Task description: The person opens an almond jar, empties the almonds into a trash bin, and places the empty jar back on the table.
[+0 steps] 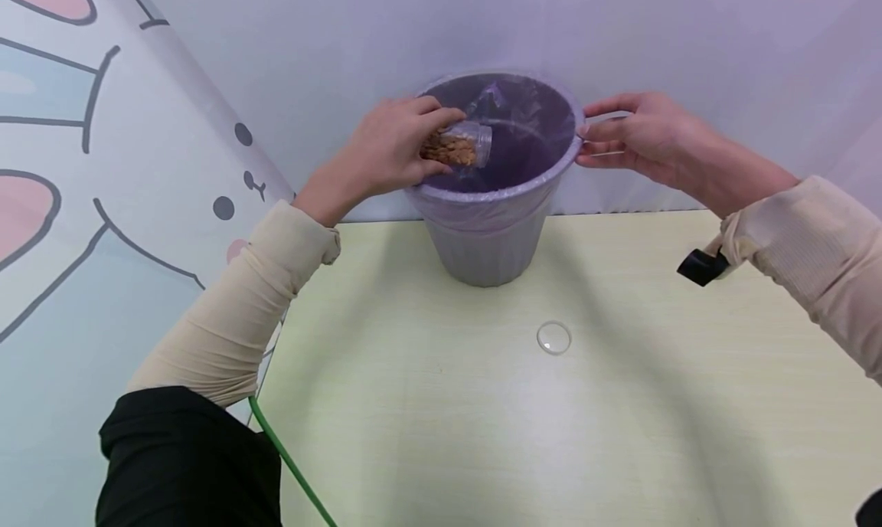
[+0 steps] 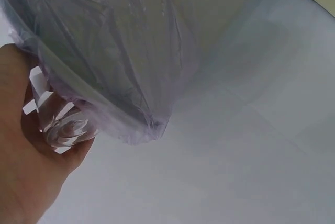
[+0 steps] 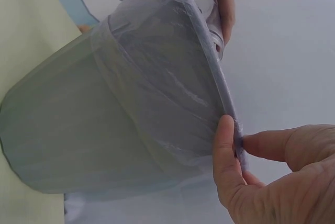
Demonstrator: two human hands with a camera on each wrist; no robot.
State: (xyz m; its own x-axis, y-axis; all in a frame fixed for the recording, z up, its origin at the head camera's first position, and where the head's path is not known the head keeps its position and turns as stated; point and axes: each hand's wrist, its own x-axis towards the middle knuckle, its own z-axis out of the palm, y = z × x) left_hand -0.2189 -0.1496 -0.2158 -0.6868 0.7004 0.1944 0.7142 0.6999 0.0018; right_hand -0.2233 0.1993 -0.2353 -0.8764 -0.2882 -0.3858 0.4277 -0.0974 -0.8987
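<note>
A clear plastic jar (image 1: 482, 140) lies on its side at the left of the bin's mouth, gripped by my left hand (image 1: 389, 144). Brown crumbly pieces (image 1: 451, 150) fill much of it, and its open-looking end points right, over the inside of the bin. The jar's round base (image 2: 70, 130) shows in the left wrist view, outside the rim. My right hand (image 1: 654, 140) pinches the right rim of the grey ribbed bin (image 1: 482, 251) between thumb and fingers. Over that rim folds a thin purplish plastic liner (image 3: 162, 88).
On the pale wood-look table (image 1: 427, 404) in front of the bin lies a small clear ring or round lid (image 1: 554, 338). A green cord (image 1: 289, 462) crosses the lower left. Behind stands a pale wall covering (image 1: 310, 52); a cartoon-printed panel (image 1: 158, 113) is at left.
</note>
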